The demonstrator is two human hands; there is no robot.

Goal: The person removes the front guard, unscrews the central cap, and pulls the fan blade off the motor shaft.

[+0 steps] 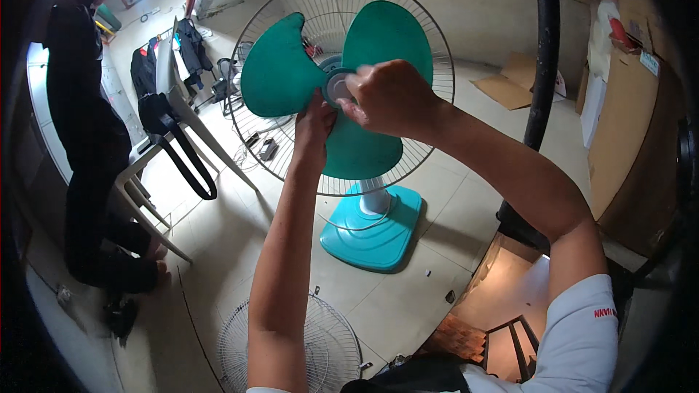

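A stand fan with green blades [375,36] faces me, its wire rear guard [443,36] behind them and no guard in front. My left hand [315,125] is closed at the hub's lower left, its fingers on the blade root. At the middle of the hub sits a pale round hub cap [339,89]. My right hand [393,98] is curled against the cap's right side, its fingertips slightly blurred and partly hidden. Below, the turquoise base [375,236] and white pole [373,200] stand on the tiled floor. A loose wire front guard [338,335] lies near my left forearm.
On the left is a plastic chair [171,94] with a black strap [186,160]; beyond it stands a person in dark clothes [80,116]. A black pole [542,58] and cardboard boxes [633,124] are on the right. Flat cardboard [506,84] lies by the far wall.
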